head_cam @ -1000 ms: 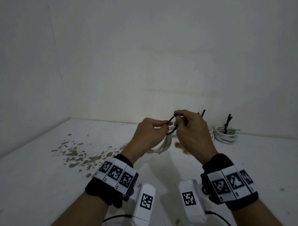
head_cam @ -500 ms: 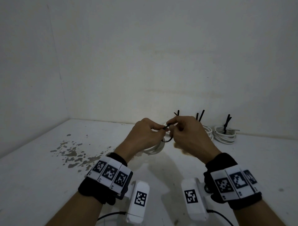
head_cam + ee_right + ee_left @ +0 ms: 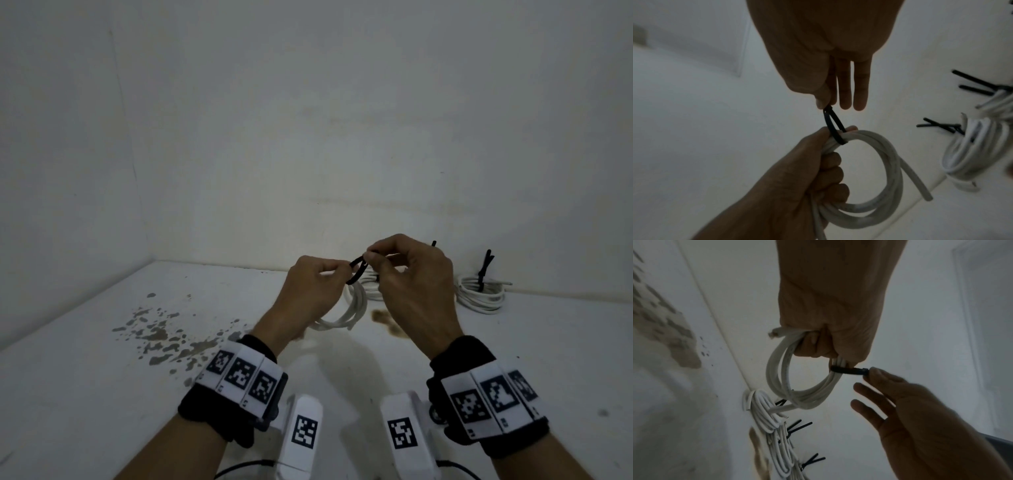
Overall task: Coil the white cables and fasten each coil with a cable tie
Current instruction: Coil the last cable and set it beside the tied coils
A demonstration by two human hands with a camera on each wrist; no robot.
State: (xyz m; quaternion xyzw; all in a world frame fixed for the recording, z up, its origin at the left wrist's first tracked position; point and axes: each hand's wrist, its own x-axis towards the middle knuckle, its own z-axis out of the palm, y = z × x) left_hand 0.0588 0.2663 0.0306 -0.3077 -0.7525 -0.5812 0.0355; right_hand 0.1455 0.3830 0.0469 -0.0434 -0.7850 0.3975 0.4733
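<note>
Coil [image 3: 346,313] of white cable held in the air above the desk [image 3: 85,394], left hand [image 3: 310,291] fingers curled round its strands. One black tie [image 3: 833,128] looped around the coil; right hand [image 3: 411,284] pinches the tie's ends with thumb and forefinger, other fingers straight. Three tied coils [image 3: 774,439] lie by the wall, one [image 3: 481,296] at right.
</note>
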